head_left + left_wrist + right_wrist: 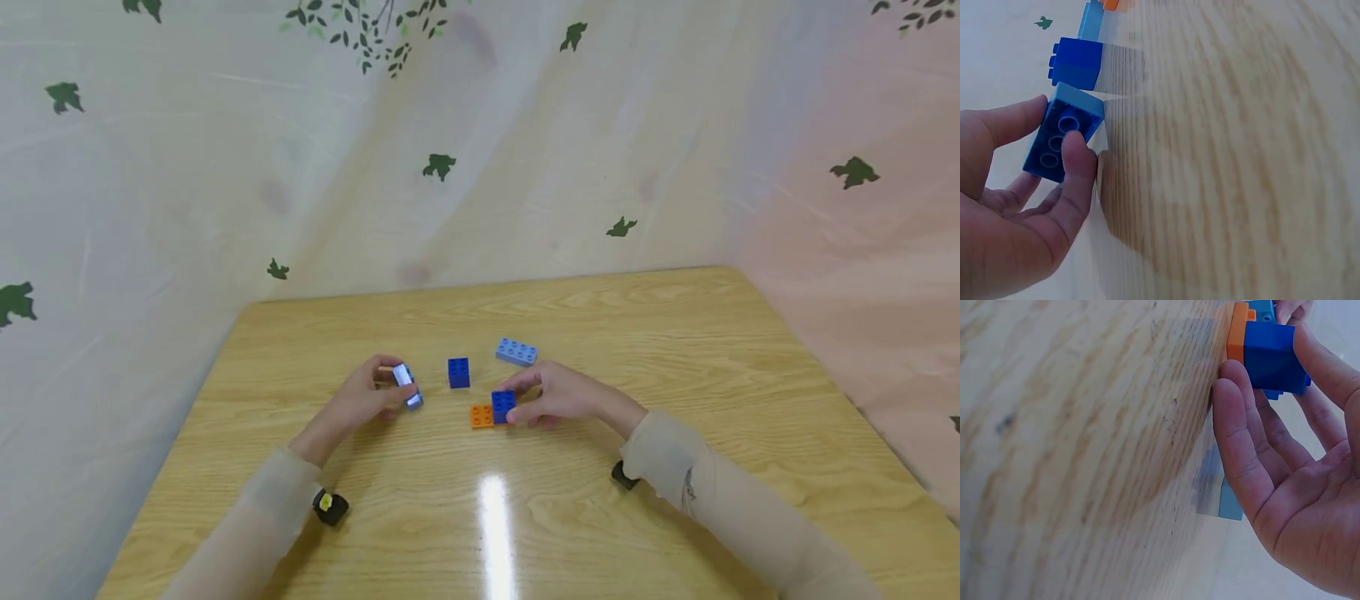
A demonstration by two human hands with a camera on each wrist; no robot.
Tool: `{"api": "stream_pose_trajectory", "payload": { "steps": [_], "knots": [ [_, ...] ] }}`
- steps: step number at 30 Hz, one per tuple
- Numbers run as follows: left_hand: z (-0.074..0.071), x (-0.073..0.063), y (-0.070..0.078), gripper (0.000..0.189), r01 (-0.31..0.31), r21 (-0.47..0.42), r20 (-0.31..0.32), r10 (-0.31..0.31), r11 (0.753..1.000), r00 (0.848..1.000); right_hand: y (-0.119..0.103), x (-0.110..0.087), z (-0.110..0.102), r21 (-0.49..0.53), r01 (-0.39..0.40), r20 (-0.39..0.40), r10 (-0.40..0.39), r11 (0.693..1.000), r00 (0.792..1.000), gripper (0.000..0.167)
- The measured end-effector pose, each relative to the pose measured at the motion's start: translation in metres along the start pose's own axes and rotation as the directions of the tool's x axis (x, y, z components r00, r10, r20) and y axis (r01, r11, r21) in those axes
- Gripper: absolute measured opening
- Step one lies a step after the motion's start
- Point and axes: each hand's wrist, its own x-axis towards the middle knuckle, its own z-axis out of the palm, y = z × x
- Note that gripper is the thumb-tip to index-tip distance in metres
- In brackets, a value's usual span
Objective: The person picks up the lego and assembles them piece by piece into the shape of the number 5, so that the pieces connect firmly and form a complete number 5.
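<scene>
In the head view my left hand (366, 393) pinches a light blue toy brick (406, 385), tilted on its side. The left wrist view shows the round tubes on the underside of this light blue brick (1060, 140). My right hand (558, 395) holds a dark blue brick (503, 406) between thumb and fingers. That brick sits on the right part of a flat orange brick (481, 417), whose left studs show. In the right wrist view the dark blue brick (1272, 359) is against the orange brick (1236, 337).
Another dark blue brick (458, 373) stands between the two hands, a little farther back. Behind the right hand lies a second light blue brick (517, 351), studs up. All rest on a wooden table (420, 517), with a patterned cloth (510, 167) hanging behind it.
</scene>
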Motion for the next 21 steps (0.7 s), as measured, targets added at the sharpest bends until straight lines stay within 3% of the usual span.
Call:
{"api": "stream_pose_trajectory", "payload": {
  "steps": [5,10,14,21],
  "knots": [
    [0.0,-0.003,0.004,0.065,-0.063,-0.07,0.016,0.064,0.996,0.998,-0.001,0.001,0.001,-0.005,0.0,-0.001,0.0,1.0,1.0,0.044],
    [0.004,-0.005,0.01,0.058,-0.101,-0.139,0.084,0.114,0.985,0.99,0.0,0.001,0.001,-0.005,-0.003,-0.005,0.003,1.0,1.0,0.044],
    [0.011,-0.009,0.017,0.052,-0.113,-0.171,0.139,0.137,0.979,0.981,-0.001,0.0,0.002,-0.001,-0.005,-0.004,0.005,1.0,1.0,0.044],
    [0.03,-0.012,0.029,0.051,-0.132,-0.251,0.163,0.176,0.959,0.971,-0.001,0.0,0.0,0.002,-0.004,-0.003,0.005,1.0,1.0,0.045]
  ]
}}
